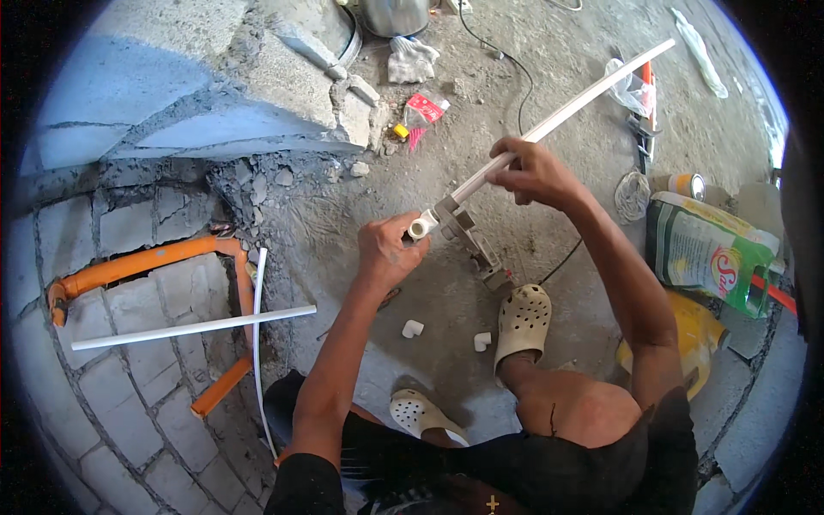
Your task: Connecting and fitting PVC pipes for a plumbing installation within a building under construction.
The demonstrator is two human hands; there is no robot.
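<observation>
The fitting (421, 228) is pinched in the left hand (390, 249), one opening facing up. The pipe (566, 113) is clasped partway along by the right hand (541, 174), presumably so its length can be steered. Both are lined up at the head of the tool (470, 236), which seems to be steadied by the shoe (522, 322) beside it. Two elbows (413, 329) are left within reach on the floor (369, 360).

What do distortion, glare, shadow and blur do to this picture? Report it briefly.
In the head view, black corners and bluish fringes frame the scene, and lines between the bricks bend at left; in the head view, whitish glare sits at the right rim, soft shadow lies around the clogs, and the left hand looks fairly sharp.
</observation>
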